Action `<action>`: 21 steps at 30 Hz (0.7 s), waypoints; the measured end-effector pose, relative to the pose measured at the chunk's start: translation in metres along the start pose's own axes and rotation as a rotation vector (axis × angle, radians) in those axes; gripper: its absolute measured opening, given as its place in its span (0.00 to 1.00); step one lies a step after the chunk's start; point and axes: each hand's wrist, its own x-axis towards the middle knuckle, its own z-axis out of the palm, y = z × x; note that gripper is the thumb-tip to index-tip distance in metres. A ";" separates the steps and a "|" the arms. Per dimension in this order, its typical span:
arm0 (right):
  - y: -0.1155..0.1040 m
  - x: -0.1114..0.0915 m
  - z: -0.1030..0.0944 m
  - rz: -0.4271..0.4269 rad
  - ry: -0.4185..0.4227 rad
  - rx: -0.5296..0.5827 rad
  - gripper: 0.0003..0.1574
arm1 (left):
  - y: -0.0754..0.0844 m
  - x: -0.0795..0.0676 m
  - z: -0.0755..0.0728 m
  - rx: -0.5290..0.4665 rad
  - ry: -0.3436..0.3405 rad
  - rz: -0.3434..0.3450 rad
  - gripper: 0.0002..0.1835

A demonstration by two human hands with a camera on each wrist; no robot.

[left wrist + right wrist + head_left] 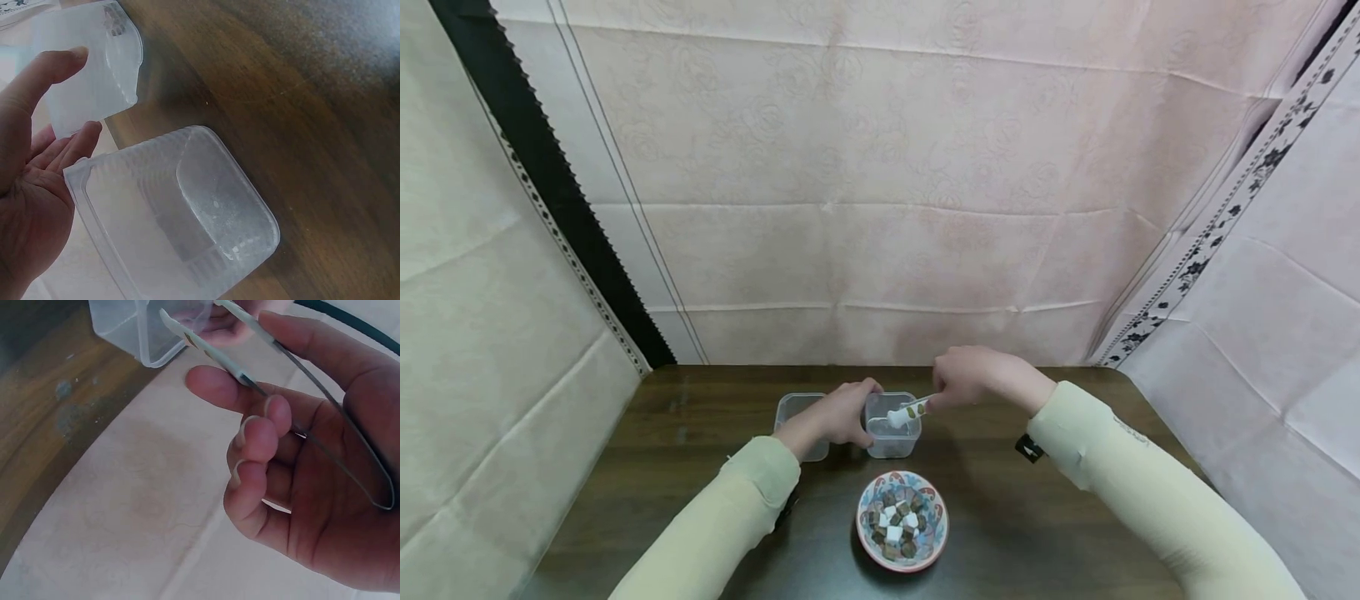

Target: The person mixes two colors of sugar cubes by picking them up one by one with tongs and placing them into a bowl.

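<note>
My left hand (844,412) grips the left side of a clear plastic container (891,447), thumb near its front corner and fingers towards the back. In the left wrist view that container (109,75) shows behind the thumb. My right hand (966,379) holds small tongs (917,408) with white, patterned tips, which reach over this container. In the right wrist view the tongs' arms (334,400) stand apart, with the bend against the palm. Whether anything lies between the tips is unclear. A second clear container (169,212) stands beneath my left wrist.
A patterned bowl (940,533) with several brown and white cubes (895,532) stands nearer on the dark wooden table (1015,533). Pale cloth (880,167) hangs along the table's back edge, and more cloth hangs at both sides.
</note>
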 end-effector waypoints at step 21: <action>-0.018 0.067 0.015 0.108 -0.274 -0.031 0.27 | 0.000 -0.001 -0.003 -0.006 -0.007 0.027 0.43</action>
